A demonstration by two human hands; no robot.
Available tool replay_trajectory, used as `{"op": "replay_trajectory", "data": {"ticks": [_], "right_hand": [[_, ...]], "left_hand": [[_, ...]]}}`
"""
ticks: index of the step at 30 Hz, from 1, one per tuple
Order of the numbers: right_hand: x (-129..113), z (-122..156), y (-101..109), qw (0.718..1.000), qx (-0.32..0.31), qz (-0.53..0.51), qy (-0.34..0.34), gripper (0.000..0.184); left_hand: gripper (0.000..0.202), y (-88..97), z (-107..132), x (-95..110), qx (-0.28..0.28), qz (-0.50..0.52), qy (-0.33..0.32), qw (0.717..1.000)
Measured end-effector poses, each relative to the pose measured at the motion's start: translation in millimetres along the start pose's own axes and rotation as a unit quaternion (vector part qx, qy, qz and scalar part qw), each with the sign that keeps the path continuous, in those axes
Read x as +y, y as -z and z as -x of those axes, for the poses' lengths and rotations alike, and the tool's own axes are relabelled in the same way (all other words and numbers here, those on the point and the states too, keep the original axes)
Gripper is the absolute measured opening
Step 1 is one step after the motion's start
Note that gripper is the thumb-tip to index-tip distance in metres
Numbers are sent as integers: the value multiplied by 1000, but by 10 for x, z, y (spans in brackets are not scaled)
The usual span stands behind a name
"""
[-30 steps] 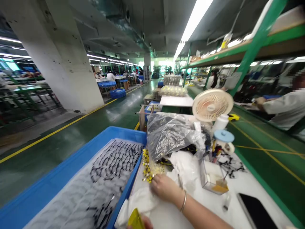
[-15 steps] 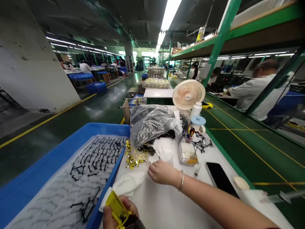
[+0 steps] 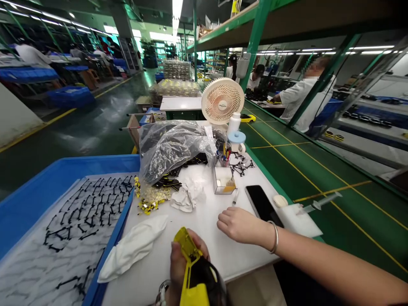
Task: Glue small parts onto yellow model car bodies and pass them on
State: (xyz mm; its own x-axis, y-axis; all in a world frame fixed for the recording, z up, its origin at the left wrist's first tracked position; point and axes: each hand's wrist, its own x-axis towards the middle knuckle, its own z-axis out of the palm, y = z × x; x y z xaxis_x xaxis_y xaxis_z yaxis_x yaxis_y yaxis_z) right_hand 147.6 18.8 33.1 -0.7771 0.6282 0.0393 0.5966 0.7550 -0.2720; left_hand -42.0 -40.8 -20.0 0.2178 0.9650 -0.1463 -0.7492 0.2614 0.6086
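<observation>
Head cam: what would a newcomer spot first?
The large blue tray at lower left stands out, with rows of small black parts on its white liner. At bottom centre, the left hand holds a bright yellow plastic piece. A cream desk fan stands at the bench's far end.

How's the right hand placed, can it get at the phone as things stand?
Probably yes. The right hand rests open and empty on the white bench, right beside the black smartphone. Nothing visible stands between them, so the way looks free.
</observation>
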Motion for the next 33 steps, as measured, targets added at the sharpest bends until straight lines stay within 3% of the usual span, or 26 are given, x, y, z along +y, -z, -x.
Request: {"op": "replay_trajectory", "data": {"ticks": [2, 4, 9, 14, 22, 28, 33], "right_hand": [[-24, 125, 34, 993, 31, -98, -64, 16], [-79, 241, 61, 966, 61, -213, -130, 17], [-226, 416, 90, 849, 26, -481, -215, 44], [-269, 293, 134, 759, -30, -600, -250, 43], [-254, 104, 193, 714, -71, -639, -278, 36], [-211, 103, 172, 673, -93, -679, -278, 44], [-179, 89, 199, 654, -95, -697, -280, 43]], "left_hand": [[57, -88, -28, -120, -29, -8, -8, 1000], [55, -148, -24, -198, -55, -26, -5, 998], [59, -201, -11, -247, -98, -60, -18, 993], [65, -201, -46, -201, -103, -67, -4, 992], [65, -139, -56, -166, -97, -123, 17, 988], [59, -205, -94, -158, -152, -126, 9, 980], [59, -259, -121, -162, -164, -102, 0, 981]]}}
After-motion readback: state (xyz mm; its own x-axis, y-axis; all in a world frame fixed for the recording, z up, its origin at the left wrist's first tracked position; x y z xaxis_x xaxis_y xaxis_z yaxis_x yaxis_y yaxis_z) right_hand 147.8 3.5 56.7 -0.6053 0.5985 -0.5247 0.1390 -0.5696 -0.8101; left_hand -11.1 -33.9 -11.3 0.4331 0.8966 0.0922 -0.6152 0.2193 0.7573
